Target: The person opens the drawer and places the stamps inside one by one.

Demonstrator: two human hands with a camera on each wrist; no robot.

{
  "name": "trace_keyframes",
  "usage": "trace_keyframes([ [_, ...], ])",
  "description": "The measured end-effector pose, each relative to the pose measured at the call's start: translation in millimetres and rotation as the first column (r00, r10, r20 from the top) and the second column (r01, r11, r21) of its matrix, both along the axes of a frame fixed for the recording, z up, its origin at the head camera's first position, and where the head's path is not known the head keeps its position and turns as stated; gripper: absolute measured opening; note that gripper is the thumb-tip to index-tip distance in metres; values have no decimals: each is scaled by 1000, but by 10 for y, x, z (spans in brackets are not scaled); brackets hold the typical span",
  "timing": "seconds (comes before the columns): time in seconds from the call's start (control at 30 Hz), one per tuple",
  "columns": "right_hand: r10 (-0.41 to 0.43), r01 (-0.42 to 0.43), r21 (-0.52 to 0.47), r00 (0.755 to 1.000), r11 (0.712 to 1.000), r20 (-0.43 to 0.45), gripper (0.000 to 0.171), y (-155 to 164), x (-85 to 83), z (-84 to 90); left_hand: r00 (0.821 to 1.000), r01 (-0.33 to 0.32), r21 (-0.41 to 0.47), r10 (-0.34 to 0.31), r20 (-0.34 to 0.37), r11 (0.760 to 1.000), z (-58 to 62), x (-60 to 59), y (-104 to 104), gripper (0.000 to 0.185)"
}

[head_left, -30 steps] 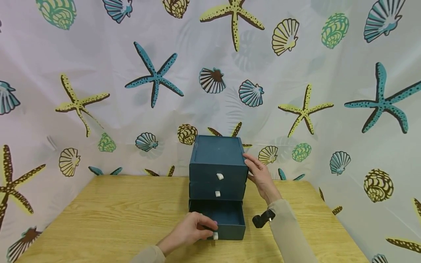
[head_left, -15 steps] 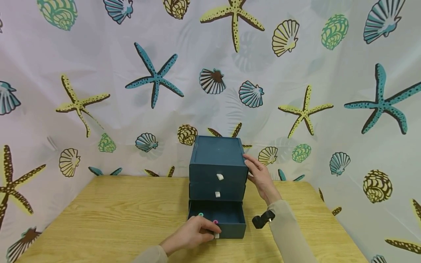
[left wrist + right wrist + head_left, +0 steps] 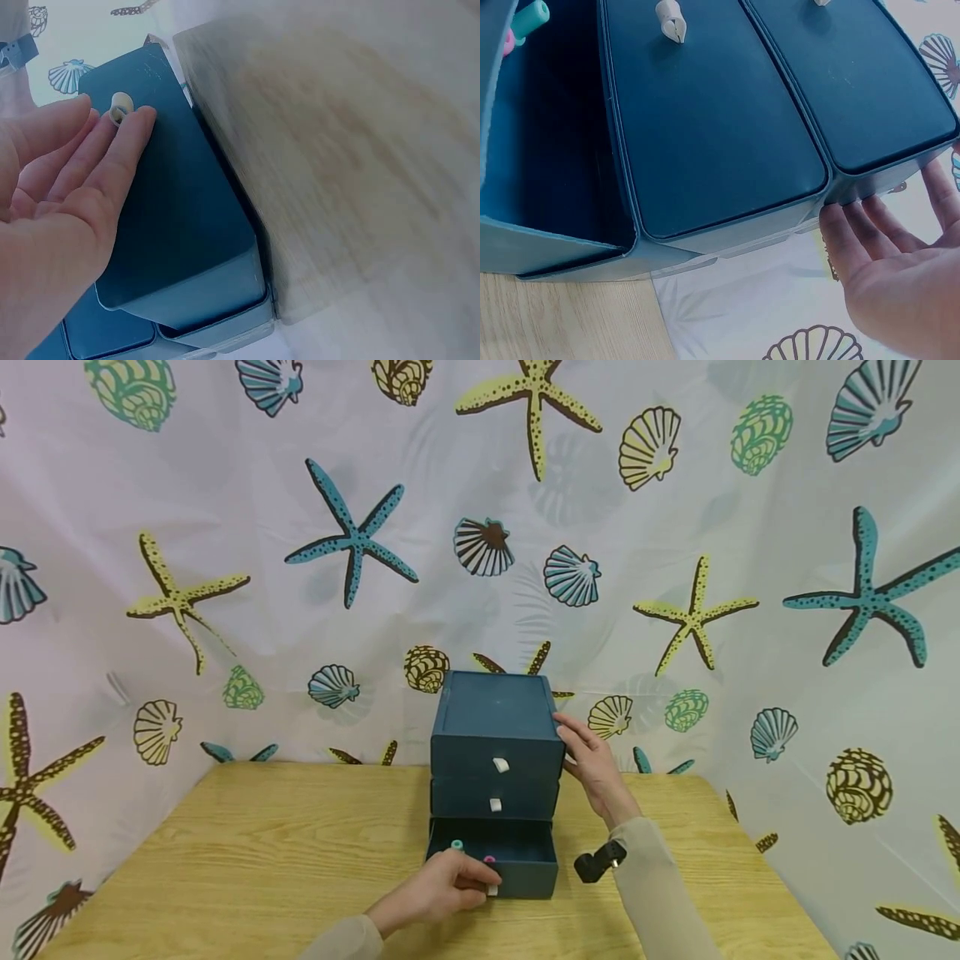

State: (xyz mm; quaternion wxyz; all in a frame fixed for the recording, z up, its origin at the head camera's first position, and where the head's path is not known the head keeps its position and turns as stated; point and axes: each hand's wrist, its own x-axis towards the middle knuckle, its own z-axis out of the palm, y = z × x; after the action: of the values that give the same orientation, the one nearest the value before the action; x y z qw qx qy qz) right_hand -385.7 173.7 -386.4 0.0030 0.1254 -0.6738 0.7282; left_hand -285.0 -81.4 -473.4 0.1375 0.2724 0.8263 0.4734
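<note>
A dark blue three-drawer box (image 3: 495, 706) stands on the table, its bottom drawer (image 3: 528, 881) pulled out. My left hand (image 3: 442, 893) is at that drawer's front. In the left wrist view its fairly straight fingers touch the front right by the white pull tab (image 3: 121, 100), with the thumb close beside it. My right hand (image 3: 596, 768) rests with extended fingertips against the right side of the box near the top drawer. Inside the open drawer lie a small teal tube-like piece (image 3: 532, 19) and a small pink piece (image 3: 490, 859), partly hidden by the drawer front.
The middle and top drawers are closed, each with a white tab (image 3: 501, 765). A wooden table (image 3: 300, 835) extends on both sides. Behind hangs a pale curtain (image 3: 420, 618) printed with shells and starfish. A black device (image 3: 598, 862) sits on the right wrist.
The bottom drawer has slid slightly inward, with my left hand at its front. The teal and pink pieces now show more beyond that hand. My right hand has stayed put.
</note>
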Motion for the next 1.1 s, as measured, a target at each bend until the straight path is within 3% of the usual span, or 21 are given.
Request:
trace_keyframes([
  [0.47, 19, -19, 3, 1000, 1000, -9, 44, 10, -14, -15, 997, -23, -8, 22, -74, 1000, -52, -158, -27, 34],
  [1.1, 25, -25, 20, 1000, 1000, -14, 47, 7, 8, -1, 998, -35, 15, 36, -50, 999, -18, -304, -14, 33],
])
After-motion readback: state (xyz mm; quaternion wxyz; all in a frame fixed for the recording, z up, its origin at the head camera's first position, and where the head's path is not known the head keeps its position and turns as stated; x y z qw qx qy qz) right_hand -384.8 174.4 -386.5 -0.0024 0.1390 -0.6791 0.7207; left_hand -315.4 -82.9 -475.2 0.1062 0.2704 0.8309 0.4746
